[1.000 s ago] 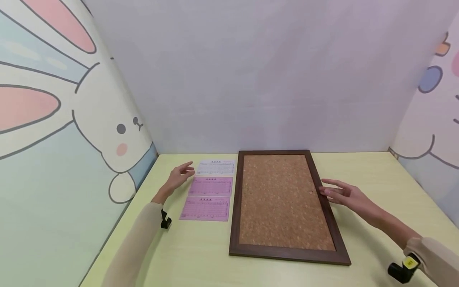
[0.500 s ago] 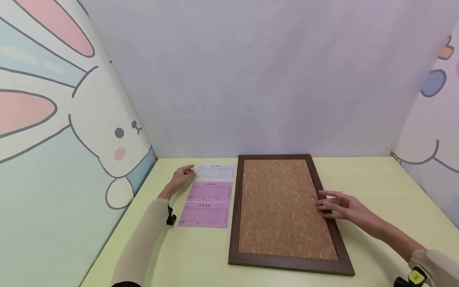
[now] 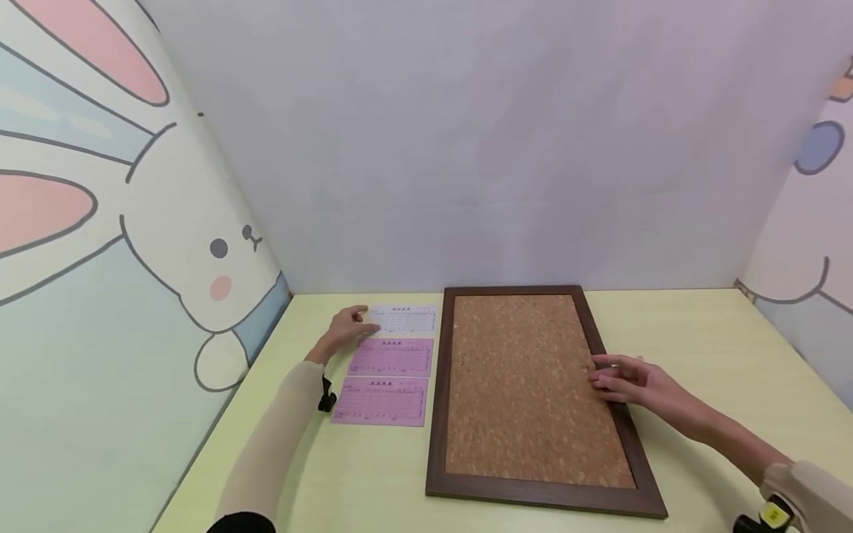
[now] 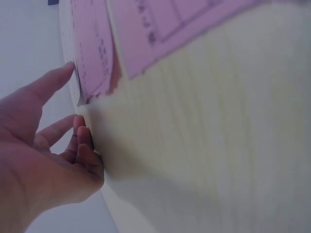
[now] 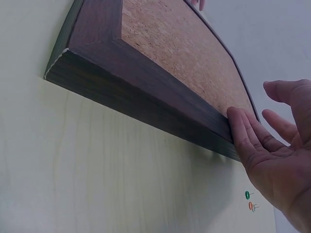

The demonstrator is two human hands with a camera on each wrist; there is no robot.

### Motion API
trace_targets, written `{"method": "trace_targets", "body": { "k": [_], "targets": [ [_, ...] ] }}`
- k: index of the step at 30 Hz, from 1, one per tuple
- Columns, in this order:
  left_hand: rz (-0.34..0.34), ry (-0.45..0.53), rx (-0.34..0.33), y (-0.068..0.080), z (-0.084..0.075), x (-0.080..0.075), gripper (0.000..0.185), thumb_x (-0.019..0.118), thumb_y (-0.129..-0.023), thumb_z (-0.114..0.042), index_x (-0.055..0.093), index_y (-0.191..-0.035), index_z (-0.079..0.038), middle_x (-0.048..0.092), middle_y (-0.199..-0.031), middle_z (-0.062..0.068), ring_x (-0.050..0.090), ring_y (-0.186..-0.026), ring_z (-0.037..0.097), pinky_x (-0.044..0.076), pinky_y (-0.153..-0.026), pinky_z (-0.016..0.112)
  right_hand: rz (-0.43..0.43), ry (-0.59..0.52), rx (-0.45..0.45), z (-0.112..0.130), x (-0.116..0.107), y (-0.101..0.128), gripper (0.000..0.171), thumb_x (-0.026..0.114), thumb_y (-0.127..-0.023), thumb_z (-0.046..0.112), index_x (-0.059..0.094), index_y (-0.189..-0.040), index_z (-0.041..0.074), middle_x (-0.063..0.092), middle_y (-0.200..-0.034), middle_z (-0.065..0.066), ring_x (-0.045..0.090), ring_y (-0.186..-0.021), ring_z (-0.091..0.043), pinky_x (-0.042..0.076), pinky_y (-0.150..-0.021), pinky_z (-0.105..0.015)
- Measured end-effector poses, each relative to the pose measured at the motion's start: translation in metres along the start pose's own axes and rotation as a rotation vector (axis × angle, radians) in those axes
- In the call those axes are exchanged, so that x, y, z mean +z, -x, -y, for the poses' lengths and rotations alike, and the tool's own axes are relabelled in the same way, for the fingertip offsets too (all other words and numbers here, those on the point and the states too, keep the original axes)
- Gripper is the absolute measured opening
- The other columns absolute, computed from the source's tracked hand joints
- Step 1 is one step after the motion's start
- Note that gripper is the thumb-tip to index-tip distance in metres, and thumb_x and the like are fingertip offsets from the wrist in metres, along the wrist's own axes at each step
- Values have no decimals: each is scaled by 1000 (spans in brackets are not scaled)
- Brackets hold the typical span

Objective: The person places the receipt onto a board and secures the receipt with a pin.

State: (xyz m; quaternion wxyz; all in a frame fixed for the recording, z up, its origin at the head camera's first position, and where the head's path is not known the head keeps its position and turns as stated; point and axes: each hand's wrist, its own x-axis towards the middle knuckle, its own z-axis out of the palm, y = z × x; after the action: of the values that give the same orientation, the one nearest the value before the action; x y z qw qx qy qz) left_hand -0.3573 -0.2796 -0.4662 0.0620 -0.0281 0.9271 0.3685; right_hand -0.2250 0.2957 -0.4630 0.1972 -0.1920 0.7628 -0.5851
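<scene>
A cork board (image 3: 526,377) in a dark wooden frame (image 5: 146,92) lies flat on the pale yellow table (image 3: 700,348). Left of it three paper slips lie in a column: a white slip (image 3: 408,319) farthest, then a pink slip (image 3: 392,357) and a second pink slip (image 3: 380,400). My left hand (image 3: 360,320) touches the white slip's left end, fingers loosely bent; in the left wrist view the left hand (image 4: 73,97) sits beside the slips' edges (image 4: 92,58). My right hand (image 3: 600,374) rests with straight fingers (image 5: 240,128) against the frame's right side.
Two push pins, one green (image 5: 248,195) and one orange (image 5: 251,206), lie on the table just right of the board, under my right palm. Walls with a rabbit drawing (image 3: 200,259) close in the table at left, back and right.
My left hand has slid right onto the white slip's end. My right hand has come down and left onto the frame's right side. The board and slips lie as before.
</scene>
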Motion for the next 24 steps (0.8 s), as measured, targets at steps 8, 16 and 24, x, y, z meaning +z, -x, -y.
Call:
{"method": "trace_targets", "body": {
  "k": [8,16,24],
  "targets": [
    [-1,-17,1,4,0,-1,67,71,-96,-25,45,-151,1,54,-136,28,51,-119,35,44,-102,47,3,14,2,2,3,-1,60,50,-109,17,25,-153,-14,49,-143,-39,68,-115,-2,58,-95,-26],
    [-37,-17,-7,9,-7,5,60,70,-96,-19,48,-148,2,56,-131,28,54,-108,32,47,-92,41,-1,22,39,4,1,-1,61,51,-109,20,27,-153,-13,49,-143,-38,67,-115,0,57,-95,-24],
    [-78,34,-54,8,-15,11,64,71,-92,-13,47,-150,0,57,-130,29,60,-107,35,53,-93,42,3,10,22,3,0,2,58,51,-109,18,29,-151,-15,47,-146,-38,65,-115,3,56,-95,-23]
  ]
}}
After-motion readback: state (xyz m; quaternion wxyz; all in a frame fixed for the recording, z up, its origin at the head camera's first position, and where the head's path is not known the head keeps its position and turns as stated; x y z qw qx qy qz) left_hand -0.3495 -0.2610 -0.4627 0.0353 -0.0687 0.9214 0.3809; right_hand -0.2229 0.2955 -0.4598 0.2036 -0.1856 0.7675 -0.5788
